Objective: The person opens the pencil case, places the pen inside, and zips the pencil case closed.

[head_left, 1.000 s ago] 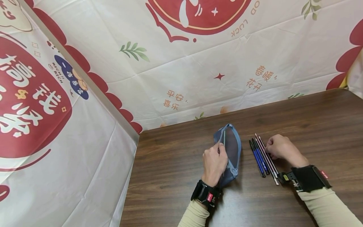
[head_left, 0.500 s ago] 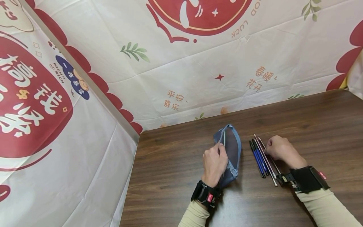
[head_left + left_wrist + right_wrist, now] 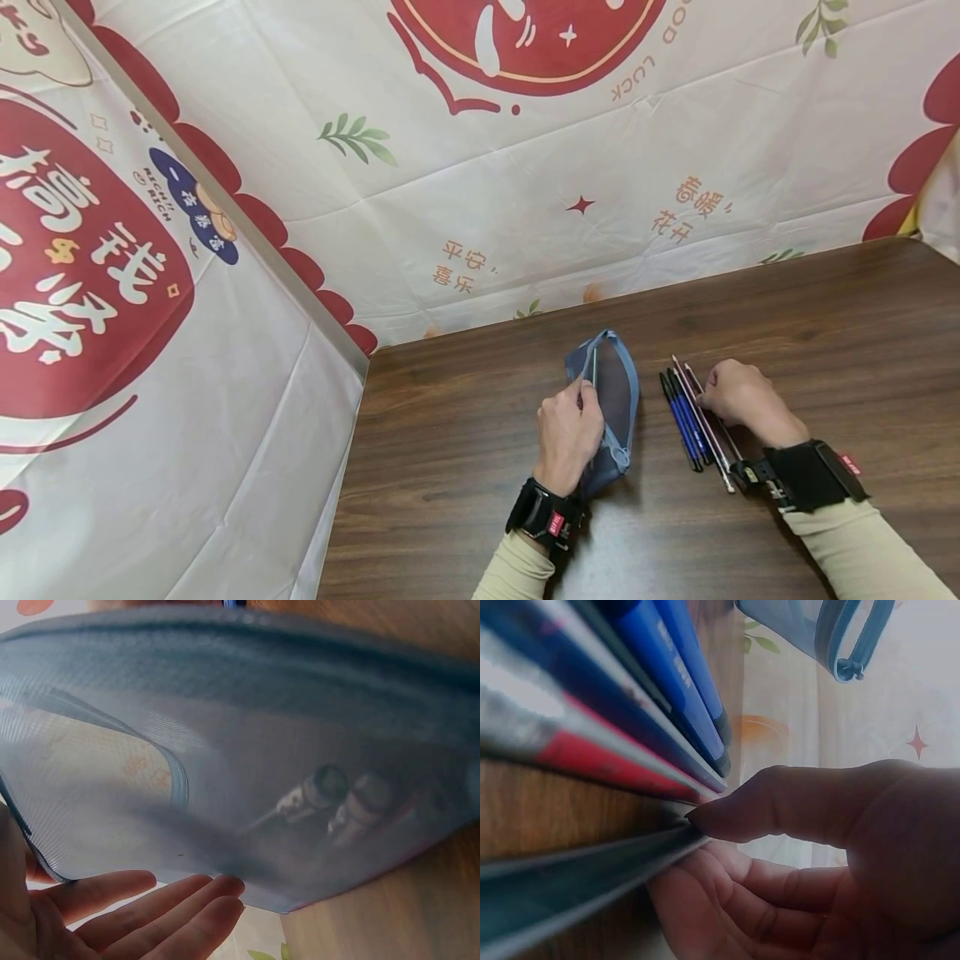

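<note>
My left hand (image 3: 570, 433) grips the near side of a blue mesh pencil pouch (image 3: 621, 392), its zipped mouth gaping. Through the mesh in the left wrist view, a green-ended stick (image 3: 330, 784) and a pale-ended one lie inside. To the right of the pouch, my right hand (image 3: 742, 400) pinches a dark pencil (image 3: 562, 881) between thumb and fingers, low over the table. Just left of it lie two blue pens (image 3: 682, 421) with black ends and a pinkish pencil (image 3: 705, 429), side by side; a red-banded pencil (image 3: 615, 761) appears close up in the right wrist view.
The brown wooden table (image 3: 450, 442) carries everything. A white printed cloth (image 3: 510, 192) hangs behind its far edge, and another cloth panel (image 3: 247, 433) stands along the left. Black straps (image 3: 821, 475) hold cameras on both wrists.
The rightmost pencil has shifted slightly apart from the others, with my right hand at it. My left hand and the pouch stay nearly where they were.
</note>
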Motion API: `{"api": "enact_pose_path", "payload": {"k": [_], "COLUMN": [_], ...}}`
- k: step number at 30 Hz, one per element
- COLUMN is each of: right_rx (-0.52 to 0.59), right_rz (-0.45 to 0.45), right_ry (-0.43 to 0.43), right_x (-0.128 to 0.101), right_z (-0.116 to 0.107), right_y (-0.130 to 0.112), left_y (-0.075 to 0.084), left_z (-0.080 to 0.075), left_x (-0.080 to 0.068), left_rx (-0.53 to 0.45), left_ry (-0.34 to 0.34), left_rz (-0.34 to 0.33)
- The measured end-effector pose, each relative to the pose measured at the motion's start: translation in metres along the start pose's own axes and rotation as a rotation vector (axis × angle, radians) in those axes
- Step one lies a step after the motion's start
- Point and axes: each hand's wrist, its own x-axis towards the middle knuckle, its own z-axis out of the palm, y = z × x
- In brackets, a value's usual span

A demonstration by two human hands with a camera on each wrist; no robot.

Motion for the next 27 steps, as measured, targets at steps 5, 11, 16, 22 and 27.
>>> {"api": "enact_pose_path", "payload": {"k": [5,11,16,22,27], "right_rx": [0.033,0.042,0.052,0.065,0.072], "right_rz": [0.013,0.010,0.008,-0.020,-0.033], "right_ry": [-0.019,-0.017,-0.015,0.008,0.015], "right_x": [-0.001,0.001,0.001,-0.001,-0.002], "right_z": [0.000,-0.001,-0.006,-0.010,-0.016], "right_y": [0.000,0.002,0.004,0.006,0.007], "left_y": [0.001,0.001,0.001,0.002,0.002], "left_z": [0.001,0.001,0.001,0.001,0.000], "left_x": [0.000,-0.001,0.000,-0.001,-0.001], "left_rx": [0.008,0.000,0.002,0.012,0.000], "left_ry": [0.007,0.004,0.005,0.001,-0.002], "left_rz": [0.009,0.014,0.018,0.002,-0.002]}}
